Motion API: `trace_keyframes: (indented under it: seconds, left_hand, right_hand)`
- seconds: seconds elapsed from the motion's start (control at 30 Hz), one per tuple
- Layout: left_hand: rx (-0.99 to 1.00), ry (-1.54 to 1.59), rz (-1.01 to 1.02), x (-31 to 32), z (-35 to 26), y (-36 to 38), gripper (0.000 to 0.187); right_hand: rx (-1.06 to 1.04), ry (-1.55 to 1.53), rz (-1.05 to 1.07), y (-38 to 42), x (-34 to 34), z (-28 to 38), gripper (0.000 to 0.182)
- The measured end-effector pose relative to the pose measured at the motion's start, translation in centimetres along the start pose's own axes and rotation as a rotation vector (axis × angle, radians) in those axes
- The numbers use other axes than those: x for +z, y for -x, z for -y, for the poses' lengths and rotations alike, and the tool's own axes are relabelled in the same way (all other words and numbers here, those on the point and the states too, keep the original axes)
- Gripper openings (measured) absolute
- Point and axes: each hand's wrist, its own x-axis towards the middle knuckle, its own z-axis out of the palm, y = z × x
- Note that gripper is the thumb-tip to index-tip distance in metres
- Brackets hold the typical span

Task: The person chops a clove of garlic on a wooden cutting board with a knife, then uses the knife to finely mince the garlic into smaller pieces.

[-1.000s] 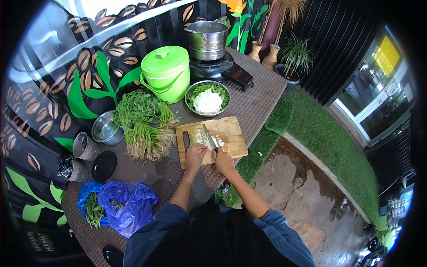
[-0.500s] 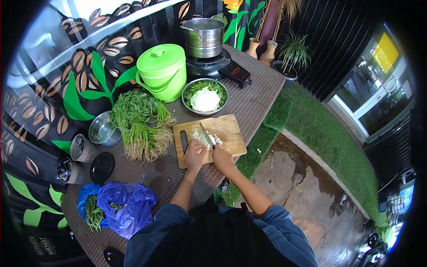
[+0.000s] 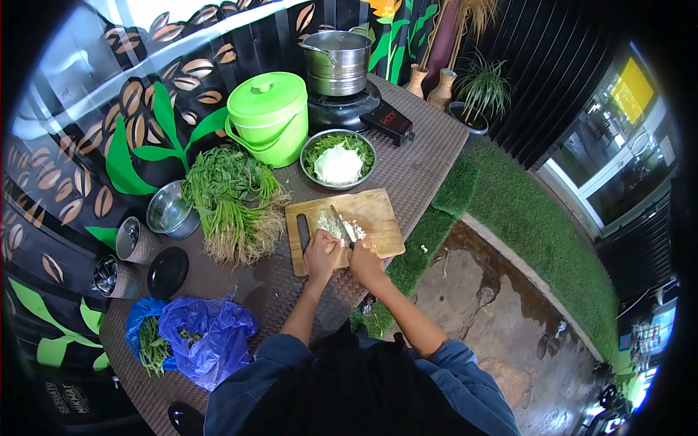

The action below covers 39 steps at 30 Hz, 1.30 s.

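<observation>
A wooden cutting board (image 3: 382,225) with a dark handle slot lies near the table's edge. Finely chopped white pieces (image 3: 354,231) are spread over its middle. My right hand (image 3: 366,264) is closed around the handle of a knife (image 3: 339,220), whose blade points up and left among the pieces. On the left of the blade, my left hand (image 3: 321,256) has its fingers bent and bunched together on the board; what they pinch is hidden. Just beyond the board stands a metal bowl (image 3: 308,171) of cut greens topped with a white heap (image 3: 339,165).
A bundle of rooted greens (image 3: 234,196) lies left of the board, beside a steel bowl (image 3: 172,208). Behind are a lidded green bucket (image 3: 267,116) and a pot (image 3: 337,64) on a stove (image 3: 345,109). Purple plastic bags (image 3: 207,334) and a black lid (image 3: 168,272) sit at left.
The view has shifted slightly, so the table's things appear a little further right. Both hands keep nearly the same place on the board, the knife still among the white pieces.
</observation>
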Motion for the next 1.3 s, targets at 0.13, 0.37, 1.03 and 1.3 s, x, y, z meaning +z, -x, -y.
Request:
trace_keyframes:
  seconds: [0.13, 0.37, 1.03, 1.3]
  left_hand:
    - [0.030, 0.001, -0.002, 0.1, -0.1, 0.1, 0.026]
    - [0.059, -0.048, -0.011, -0.2, -0.6, 0.1, 0.025]
    - [0.098, 0.031, -0.016, -0.5, 0.2, 0.4, 0.013]
    - [0.170, -0.124, -0.156, -2.0, 1.1, -2.4, 0.015]
  right_hand:
    - [0.113, -0.031, -0.057, 0.9, 2.3, 0.6, 0.039]
    - [0.081, -0.081, -0.073, 0.9, 2.0, 0.4, 0.040]
    - [-0.086, -0.332, 0.000, -0.4, -2.2, -3.1, 0.036]
    - [0.101, -0.185, -0.171, 0.9, -2.7, -4.7, 0.036]
